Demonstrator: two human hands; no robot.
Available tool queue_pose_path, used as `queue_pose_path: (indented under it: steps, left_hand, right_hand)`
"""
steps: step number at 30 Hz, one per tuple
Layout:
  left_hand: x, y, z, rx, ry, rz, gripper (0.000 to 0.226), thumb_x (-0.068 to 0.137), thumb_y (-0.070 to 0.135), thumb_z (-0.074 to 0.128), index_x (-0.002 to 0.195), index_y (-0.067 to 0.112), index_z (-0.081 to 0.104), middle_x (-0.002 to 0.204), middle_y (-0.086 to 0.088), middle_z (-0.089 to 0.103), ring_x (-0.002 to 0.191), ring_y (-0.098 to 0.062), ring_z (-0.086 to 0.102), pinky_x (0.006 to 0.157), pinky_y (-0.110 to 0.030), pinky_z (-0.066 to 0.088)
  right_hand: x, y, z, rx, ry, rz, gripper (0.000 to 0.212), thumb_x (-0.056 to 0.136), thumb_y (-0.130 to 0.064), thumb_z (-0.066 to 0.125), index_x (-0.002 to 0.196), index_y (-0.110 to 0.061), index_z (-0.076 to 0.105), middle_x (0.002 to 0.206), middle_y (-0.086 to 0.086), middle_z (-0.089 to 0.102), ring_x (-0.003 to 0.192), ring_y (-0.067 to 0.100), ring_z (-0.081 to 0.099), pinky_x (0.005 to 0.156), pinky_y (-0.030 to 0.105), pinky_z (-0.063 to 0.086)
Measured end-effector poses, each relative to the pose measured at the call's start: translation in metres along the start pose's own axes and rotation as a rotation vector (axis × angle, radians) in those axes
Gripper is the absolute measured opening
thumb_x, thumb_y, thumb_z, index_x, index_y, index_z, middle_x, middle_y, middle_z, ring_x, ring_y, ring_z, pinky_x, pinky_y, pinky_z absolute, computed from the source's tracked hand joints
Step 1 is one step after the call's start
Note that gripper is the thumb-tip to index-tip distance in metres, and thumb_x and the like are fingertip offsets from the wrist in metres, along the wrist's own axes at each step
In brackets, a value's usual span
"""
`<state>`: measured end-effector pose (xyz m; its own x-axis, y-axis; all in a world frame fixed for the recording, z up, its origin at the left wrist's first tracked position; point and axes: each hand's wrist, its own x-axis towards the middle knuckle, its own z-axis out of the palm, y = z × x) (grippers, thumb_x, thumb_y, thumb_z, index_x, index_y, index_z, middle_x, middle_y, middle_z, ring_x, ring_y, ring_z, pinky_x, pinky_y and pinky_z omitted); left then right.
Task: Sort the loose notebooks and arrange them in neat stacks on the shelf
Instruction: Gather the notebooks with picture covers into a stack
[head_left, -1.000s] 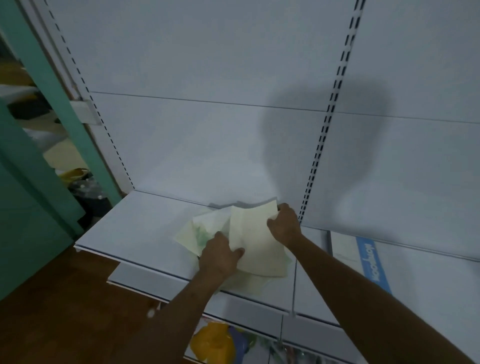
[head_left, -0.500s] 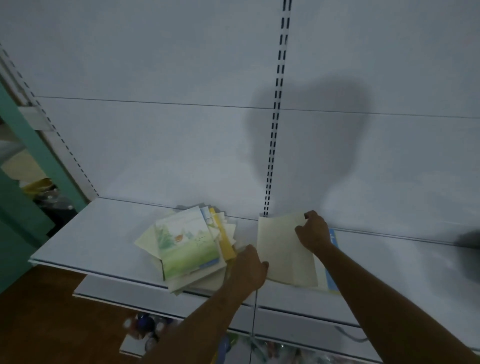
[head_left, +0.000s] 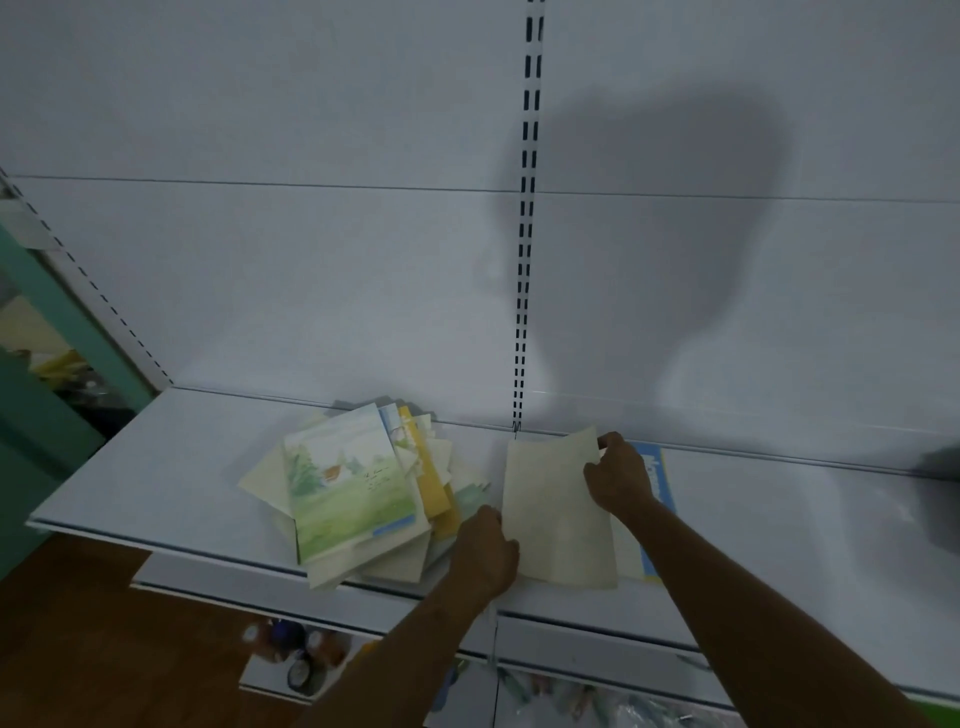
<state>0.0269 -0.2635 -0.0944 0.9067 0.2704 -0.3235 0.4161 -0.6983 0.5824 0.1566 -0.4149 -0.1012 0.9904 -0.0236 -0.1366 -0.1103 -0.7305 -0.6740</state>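
Observation:
A loose pile of notebooks (head_left: 358, 493) lies on the white shelf (head_left: 156, 467), topped by one with a green meadow cover. To its right a plain cream notebook (head_left: 556, 514) rests on a blue-edged notebook (head_left: 657, 483). My right hand (head_left: 618, 480) grips the cream notebook at its upper right corner. At that notebook's lower left edge my left hand (head_left: 485, 551) holds on, fingers curled against it.
A slotted upright (head_left: 524, 260) runs down the white back panel above the shelf joint. A lower shelf (head_left: 597, 649) juts out beneath, with small items under it. A teal frame (head_left: 47, 415) stands at the left, wooden floor below.
Both hands have carried the cream notebook off the loose pile to the right, onto the blue-edged notebook. The meadow cover is uncovered. The view has shifted right.

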Motion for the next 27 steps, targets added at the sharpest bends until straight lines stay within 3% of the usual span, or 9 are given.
queue_pose_path:
  steps: [3,6,8,12,14,16,20,23,27]
  left_hand:
    - [0.005,-0.004,-0.004,0.002,0.037,0.008,0.005,0.090,0.018,0.057,0.093,0.016,0.054,0.115,-0.014,0.061,0.106,-0.023,0.058,0.073,-0.021,0.036]
    - [0.008,-0.007,-0.004,0.026,0.068,0.022,0.022,0.090,0.020,0.056,0.107,0.006,0.056,0.112,-0.012,0.062,0.102,-0.022,0.058,0.066,-0.019,0.030]
    - [0.007,-0.008,-0.004,0.047,0.060,0.041,0.009,0.091,0.021,0.055,0.097,0.016,0.053,0.113,-0.011,0.061,0.102,-0.021,0.057,0.068,-0.019,0.031]
    - [0.012,-0.015,0.002,0.082,0.045,0.080,0.036,0.093,0.021,0.052,0.071,0.031,0.025,0.114,-0.012,0.059,0.104,-0.021,0.055,0.076,-0.023,0.036]
    - [0.013,-0.014,0.002,0.059,0.058,0.086,0.011,0.093,0.020,0.053,0.087,0.023,0.043,0.114,-0.012,0.058,0.104,-0.021,0.055,0.075,-0.022,0.035]
    - [0.015,-0.013,0.003,0.009,0.077,0.095,0.015,0.091,0.017,0.056,0.103,0.008,0.053,0.109,-0.010,0.060,0.103,-0.021,0.058,0.079,-0.023,0.040]
    - [0.021,0.009,0.003,-0.155,0.102,0.128,0.023,0.088,0.011,0.060,0.108,0.001,0.055,0.110,-0.014,0.063,0.099,-0.023,0.060,0.079,-0.025,0.047]
    - [0.023,0.036,0.012,-0.224,0.084,0.169,0.025,0.087,0.012,0.062,0.109,0.003,0.054,0.108,-0.011,0.063,0.096,-0.021,0.060,0.080,-0.028,0.050]
    - [0.018,0.074,0.036,-0.257,0.024,0.266,0.019,0.087,0.014,0.064,0.101,0.012,0.051,0.099,-0.006,0.060,0.088,-0.016,0.058,0.078,-0.028,0.051]
  right_hand:
    - [0.003,-0.001,0.006,-0.029,-0.007,-0.011,0.035,0.086,-0.008,0.059,0.120,-0.002,0.052,0.110,0.016,0.062,0.101,0.029,0.059,0.072,0.024,0.039]
    - [0.006,-0.004,0.011,-0.045,-0.037,-0.004,0.036,0.087,-0.009,0.058,0.121,-0.003,0.050,0.110,0.015,0.061,0.101,0.028,0.059,0.076,0.028,0.044]
    - [0.007,-0.005,0.014,-0.055,-0.039,0.003,0.033,0.087,-0.008,0.057,0.119,-0.003,0.051,0.110,0.015,0.062,0.099,0.028,0.059,0.078,0.031,0.046]
    - [0.008,-0.005,0.016,-0.044,-0.034,0.015,0.031,0.085,-0.005,0.056,0.116,-0.002,0.051,0.109,0.017,0.061,0.098,0.029,0.059,0.078,0.033,0.049]
    - [0.009,-0.005,0.015,-0.039,-0.038,0.021,0.032,0.086,-0.006,0.057,0.117,-0.002,0.051,0.110,0.017,0.061,0.099,0.029,0.059,0.077,0.031,0.047]
    - [0.009,-0.005,0.010,0.006,-0.018,0.034,0.033,0.086,-0.005,0.057,0.118,-0.002,0.053,0.111,0.017,0.062,0.102,0.029,0.059,0.075,0.026,0.042]
    - [0.016,0.001,-0.020,0.082,0.075,0.040,0.032,0.082,-0.006,0.059,0.114,-0.003,0.056,0.109,0.016,0.064,0.102,0.029,0.059,0.073,0.021,0.038]
    - [0.020,0.015,-0.053,0.101,0.123,0.059,0.036,0.082,-0.010,0.060,0.117,-0.003,0.057,0.111,0.015,0.064,0.101,0.030,0.060,0.079,0.028,0.046]
    - [0.019,0.045,-0.091,0.092,0.213,0.100,0.033,0.080,-0.008,0.060,0.113,-0.003,0.058,0.106,0.015,0.066,0.096,0.029,0.062,0.073,0.024,0.042]
